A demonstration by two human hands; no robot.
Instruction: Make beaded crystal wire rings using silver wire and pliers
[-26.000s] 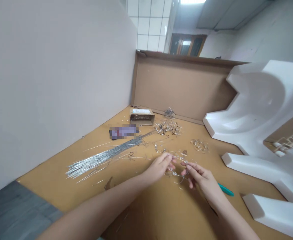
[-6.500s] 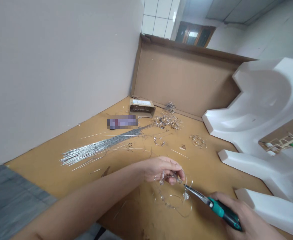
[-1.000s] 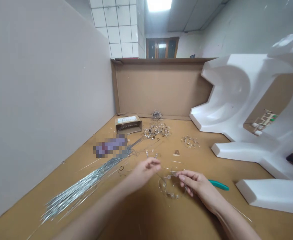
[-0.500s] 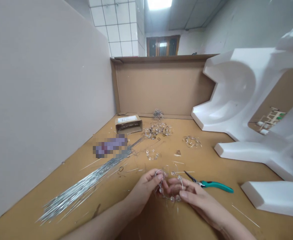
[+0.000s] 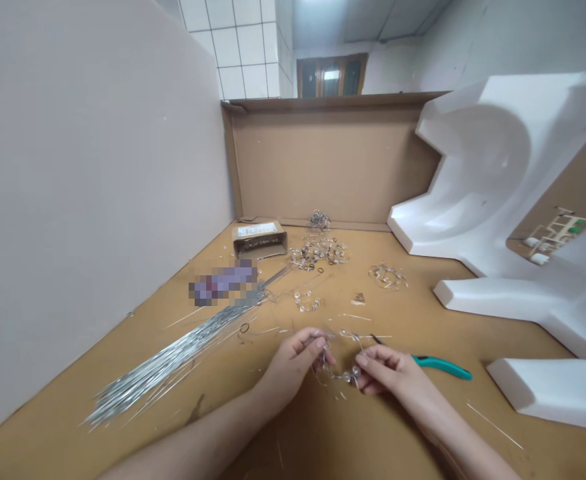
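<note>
Two hands work close together: the left hand (image 5: 293,363) and right hand (image 5: 385,370), fingers curled nearly shut, each pinch a stretch of a beaded wire strand (image 5: 340,368) (fiddly stuff, those clear beads). Just right of the strand lie teal-handled pliers (image 5: 440,364); left of it, a bundle of silver wires (image 5: 173,367); beyond it, a heap of wire rings (image 5: 317,252).

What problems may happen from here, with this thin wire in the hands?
The sharp ends of the beaded wire might prick the left hand or right hand. The pliers lie close to the right hand, so it may knock them. Loose wire bits nearby could possibly tangle with the beaded wire.
</note>
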